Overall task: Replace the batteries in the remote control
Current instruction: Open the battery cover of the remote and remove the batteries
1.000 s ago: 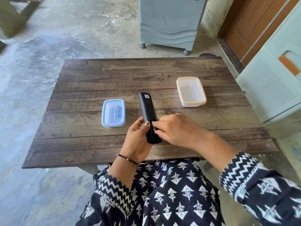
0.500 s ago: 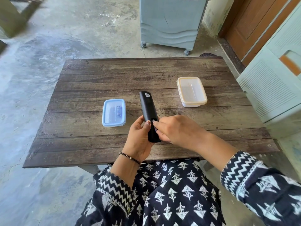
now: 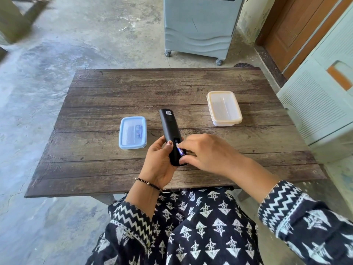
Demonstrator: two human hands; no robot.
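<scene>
The left hand (image 3: 159, 163) is wrapped around the lower end of the black remote control (image 3: 170, 133), back side up, thumb on its left edge, holding it tilted above the near half of the wooden surface (image 3: 107, 165). The right hand (image 3: 206, 153) lies just to the right of the left, fingers curled onto the open battery bay, fingertips (image 3: 183, 148) pinching a battery (image 3: 180, 150) that sits in the bay. Beyond both hands the surface lies bare to its far edge; the near edge runs just under the wrists. Left of the left hand, near but apart, stands a blue-lidded container (image 3: 132, 132) with a battery-like item (image 3: 138, 130) dimly seen inside. Beyond and right of the right hand, well apart, stands a cream-lidded container (image 3: 224, 108). Past the far edge a grey wheeled cooler (image 3: 200, 25) stands on the concrete floor; a pale louvred cabinet (image 3: 321, 104) crowds the surface's right edge
</scene>
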